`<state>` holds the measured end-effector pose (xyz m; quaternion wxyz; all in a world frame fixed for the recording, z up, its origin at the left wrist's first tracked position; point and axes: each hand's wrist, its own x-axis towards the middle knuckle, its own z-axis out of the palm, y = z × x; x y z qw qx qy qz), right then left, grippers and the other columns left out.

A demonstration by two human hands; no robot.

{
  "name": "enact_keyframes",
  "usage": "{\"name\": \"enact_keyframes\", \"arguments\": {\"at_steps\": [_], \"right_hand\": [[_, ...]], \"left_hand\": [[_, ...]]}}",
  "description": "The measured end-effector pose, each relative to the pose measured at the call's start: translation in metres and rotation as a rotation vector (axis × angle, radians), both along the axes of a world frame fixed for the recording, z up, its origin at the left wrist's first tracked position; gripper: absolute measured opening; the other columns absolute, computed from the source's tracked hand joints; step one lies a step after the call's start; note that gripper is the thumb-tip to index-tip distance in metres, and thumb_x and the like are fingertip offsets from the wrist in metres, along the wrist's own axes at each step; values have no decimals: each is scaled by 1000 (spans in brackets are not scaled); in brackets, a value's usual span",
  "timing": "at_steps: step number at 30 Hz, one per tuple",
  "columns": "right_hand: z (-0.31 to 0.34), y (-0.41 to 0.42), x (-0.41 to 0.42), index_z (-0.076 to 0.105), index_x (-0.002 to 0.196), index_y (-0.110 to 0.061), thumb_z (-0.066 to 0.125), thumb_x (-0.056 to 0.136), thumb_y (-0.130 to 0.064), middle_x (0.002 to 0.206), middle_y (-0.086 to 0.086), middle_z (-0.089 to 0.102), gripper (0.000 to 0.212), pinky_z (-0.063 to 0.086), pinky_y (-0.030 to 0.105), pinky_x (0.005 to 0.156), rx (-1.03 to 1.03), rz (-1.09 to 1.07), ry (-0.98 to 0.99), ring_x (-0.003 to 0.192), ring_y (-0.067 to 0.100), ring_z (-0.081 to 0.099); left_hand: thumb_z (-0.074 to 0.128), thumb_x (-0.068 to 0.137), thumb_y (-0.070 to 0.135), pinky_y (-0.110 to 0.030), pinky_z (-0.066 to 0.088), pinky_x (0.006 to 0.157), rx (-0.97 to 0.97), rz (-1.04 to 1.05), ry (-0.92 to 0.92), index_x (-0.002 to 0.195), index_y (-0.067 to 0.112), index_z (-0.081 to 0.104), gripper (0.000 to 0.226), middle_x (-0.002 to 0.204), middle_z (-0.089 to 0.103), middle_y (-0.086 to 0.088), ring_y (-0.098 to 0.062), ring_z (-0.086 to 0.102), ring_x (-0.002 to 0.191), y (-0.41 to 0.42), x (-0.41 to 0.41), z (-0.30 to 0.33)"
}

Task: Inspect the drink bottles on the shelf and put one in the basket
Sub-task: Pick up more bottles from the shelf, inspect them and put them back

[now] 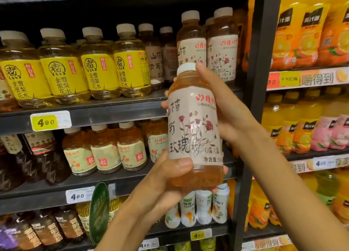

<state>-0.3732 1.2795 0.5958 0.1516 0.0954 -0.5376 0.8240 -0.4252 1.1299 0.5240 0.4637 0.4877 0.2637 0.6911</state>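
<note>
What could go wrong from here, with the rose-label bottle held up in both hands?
1. No basket is in view, so the amber plastic bottle with the pale rose-print label must travel out of sight; a blind drop could miss it.
2. The left hand grips only the base and the right hand wraps the upper back; releasing either carelessly might let the bottle tip.
3. The same rose-label bottles on the dark metal shelf stand close behind; a backward swing might knock them.

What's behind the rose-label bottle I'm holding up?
Behind the rose-label bottle stand two matching bottles on the shelf, and white bottles lower down. Whatever sits directly behind it is covered.
</note>
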Motion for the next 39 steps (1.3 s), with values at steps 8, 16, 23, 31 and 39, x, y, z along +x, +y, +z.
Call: {"name": "enact_keyframes", "arguments": {"at_steps": [8, 16, 23, 31, 39], "right_hand": [[-7, 7, -4, 66, 101, -19, 65, 84, -42, 80, 6, 72, 28, 58, 35, 69, -88, -53, -74, 79, 18, 72], [-15, 11, -2, 79, 76, -15, 66, 78, -40, 84, 9, 72, 28, 58, 34, 69, -125, 21, -113, 81, 20, 71], [-4, 3, 6, 57, 121, -8, 65, 74, -37, 107, 14, 66, 55, 52, 42, 94, -62, -28, 11, 106, 29, 62], [4, -8, 12, 60, 115, -14, 62, 86, -29, 113, 16, 66, 32, 48, 44, 97, 411, -152, 271, 110, 33, 61], [-15, -25, 15, 34, 139, -23, 78, 73, -21, 129, -9, 57, 79, 47, 26, 99, 736, -347, 280, 121, 6, 55]], "left_hand": [[79, 76, 32, -42, 56, 76, -104, -55, -232, 123, 0, 61, 60, 116, 63, -27, -37, 65, 102, 3, 14, 0], [83, 70, 36, -48, 55, 80, -142, -104, -323, 122, -5, 60, 70, 118, 61, -31, -40, 64, 104, 0, 15, 6], [88, 64, 17, -57, 48, 95, -217, 7, -194, 131, 3, 52, 77, 124, 62, -24, -40, 60, 116, -9, 6, 1], [82, 55, 24, -22, 55, 78, -311, 482, 313, 105, 39, 64, 56, 110, 72, 6, -14, 68, 104, -16, 8, -1], [88, 63, 15, -11, 52, 71, -152, 917, 533, 113, 39, 53, 66, 104, 70, 15, -3, 68, 95, -11, -6, 1]]}}
